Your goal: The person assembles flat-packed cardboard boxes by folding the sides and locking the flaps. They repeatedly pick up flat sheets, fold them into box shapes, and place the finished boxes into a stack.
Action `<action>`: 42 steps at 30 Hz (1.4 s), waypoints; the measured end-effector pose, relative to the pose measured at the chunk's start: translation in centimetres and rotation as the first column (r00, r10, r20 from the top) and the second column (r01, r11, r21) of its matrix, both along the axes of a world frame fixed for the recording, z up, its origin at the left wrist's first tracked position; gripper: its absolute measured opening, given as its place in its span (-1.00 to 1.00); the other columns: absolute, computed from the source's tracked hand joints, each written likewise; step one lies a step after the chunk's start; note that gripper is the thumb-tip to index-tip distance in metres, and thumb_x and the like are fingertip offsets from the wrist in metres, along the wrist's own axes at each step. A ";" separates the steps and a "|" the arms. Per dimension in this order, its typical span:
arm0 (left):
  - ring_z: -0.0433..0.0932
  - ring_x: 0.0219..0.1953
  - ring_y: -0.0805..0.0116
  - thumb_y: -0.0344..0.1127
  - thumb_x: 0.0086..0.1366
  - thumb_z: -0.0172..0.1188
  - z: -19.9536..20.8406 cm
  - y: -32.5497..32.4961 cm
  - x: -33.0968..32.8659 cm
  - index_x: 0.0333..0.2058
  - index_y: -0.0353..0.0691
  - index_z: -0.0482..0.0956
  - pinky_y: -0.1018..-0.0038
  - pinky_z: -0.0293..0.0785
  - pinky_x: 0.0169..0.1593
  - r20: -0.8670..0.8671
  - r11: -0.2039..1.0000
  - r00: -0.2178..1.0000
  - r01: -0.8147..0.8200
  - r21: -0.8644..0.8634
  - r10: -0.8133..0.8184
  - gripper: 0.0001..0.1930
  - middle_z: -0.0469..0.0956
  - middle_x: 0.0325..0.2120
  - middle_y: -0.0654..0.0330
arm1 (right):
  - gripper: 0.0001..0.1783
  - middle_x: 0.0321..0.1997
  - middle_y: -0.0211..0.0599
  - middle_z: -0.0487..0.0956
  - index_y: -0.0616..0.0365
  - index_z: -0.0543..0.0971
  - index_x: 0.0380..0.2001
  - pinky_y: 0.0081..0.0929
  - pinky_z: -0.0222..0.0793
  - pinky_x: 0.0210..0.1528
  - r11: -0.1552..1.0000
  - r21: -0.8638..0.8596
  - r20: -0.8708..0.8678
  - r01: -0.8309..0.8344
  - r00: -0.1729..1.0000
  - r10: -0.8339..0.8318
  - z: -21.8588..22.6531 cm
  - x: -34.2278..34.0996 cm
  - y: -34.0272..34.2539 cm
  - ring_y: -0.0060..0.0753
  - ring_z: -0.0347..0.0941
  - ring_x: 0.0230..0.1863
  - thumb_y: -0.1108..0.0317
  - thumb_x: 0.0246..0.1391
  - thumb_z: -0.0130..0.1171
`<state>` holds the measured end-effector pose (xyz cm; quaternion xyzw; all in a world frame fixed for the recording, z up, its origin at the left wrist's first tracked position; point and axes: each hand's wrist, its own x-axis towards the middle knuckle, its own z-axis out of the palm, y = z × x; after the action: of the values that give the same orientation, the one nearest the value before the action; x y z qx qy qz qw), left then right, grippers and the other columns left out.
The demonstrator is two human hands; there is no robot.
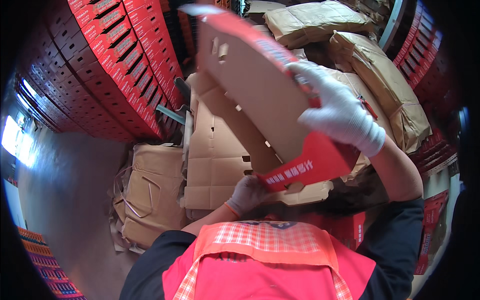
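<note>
A partly folded cardboard box, red outside and plain brown inside, is held tilted in front of me. My right hand, in a white knit glove, grips its upper right side with the fingers over the edge. At the near lower corner my left hand, also gloved, is closed on the red end panel; its fingertips are partly hidden. Beneath the box lies a stack of flat brown cardboard blanks with crease lines and slots. The far end of the box is smeared by motion.
Tall stacks of red boxes rise at the left. Brown paper-wrapped bundles lie at the far right, with red-handled pliers on one. Another strapped bundle sits at the near left. Grey floor runs along the left.
</note>
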<state>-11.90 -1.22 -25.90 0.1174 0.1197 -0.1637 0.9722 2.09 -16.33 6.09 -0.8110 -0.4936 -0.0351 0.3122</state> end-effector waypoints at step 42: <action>0.49 0.11 -0.01 0.35 0.02 0.35 24.3 7.3 6.8 0.32 -0.48 0.10 0.25 0.36 0.21 0.712 -0.406 0.584 -0.803 0.436 -0.389 0.16 0.49 0.03 -0.20 | -0.64 -0.31 -0.04 0.65 0.19 0.61 -0.19 -0.24 0.50 -0.12 0.991 -0.121 0.181 -0.053 0.981 0.074 -3.9 4.5 7.7 -0.07 0.62 -0.26 0.16 0.02 0.26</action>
<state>-5.15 6.03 -1.65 0.8512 -0.1552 0.3283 0.3790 6.62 -8.64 2.15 -0.8047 -0.5473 -0.0719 0.2186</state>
